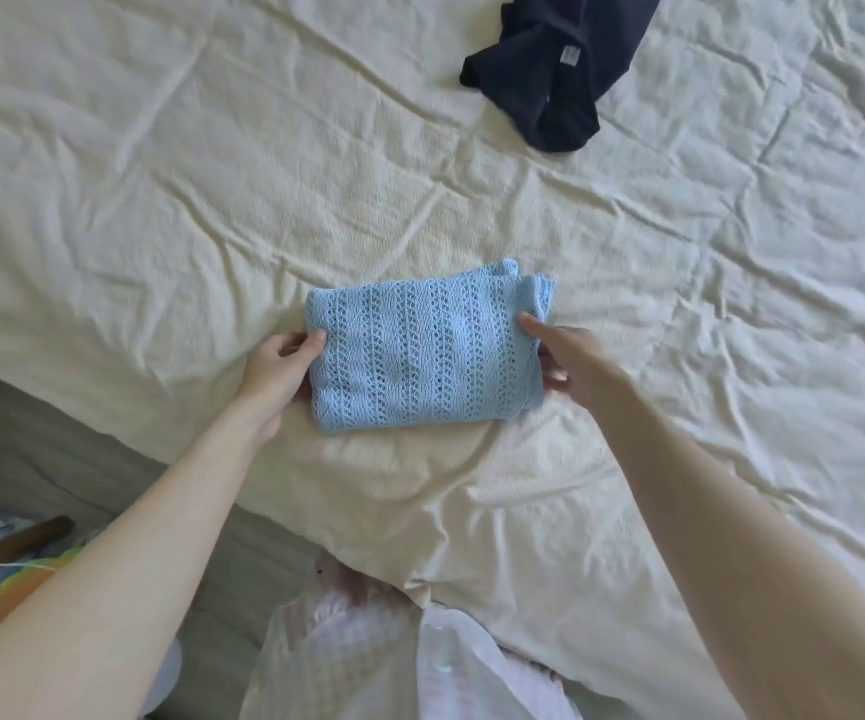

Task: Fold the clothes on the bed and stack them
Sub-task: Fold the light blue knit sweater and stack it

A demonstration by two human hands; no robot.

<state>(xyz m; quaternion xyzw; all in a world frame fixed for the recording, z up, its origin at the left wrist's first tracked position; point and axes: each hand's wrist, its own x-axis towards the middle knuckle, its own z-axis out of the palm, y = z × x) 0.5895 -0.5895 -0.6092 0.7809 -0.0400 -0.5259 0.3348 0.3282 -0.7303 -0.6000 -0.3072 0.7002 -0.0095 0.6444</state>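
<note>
A light blue openwork knit garment (pixel 420 350), folded into a small rectangle, lies on the cream bed sheet (pixel 160 174) near the bed's front edge. My left hand (pixel 277 371) grips its left edge, thumb on top and fingers tucked under. My right hand (pixel 568 363) holds its right edge the same way, thumb on the knit and fingers beneath. A dark navy garment (pixel 560 65) lies crumpled and unfolded at the far upper right of the bed.
The sheet is wrinkled all over. Left of the bed's edge, low in view, sit colourful items and a wooden stick (pixel 9 545). A pale pink and white garment (pixel 368 652) shows at the bottom centre.
</note>
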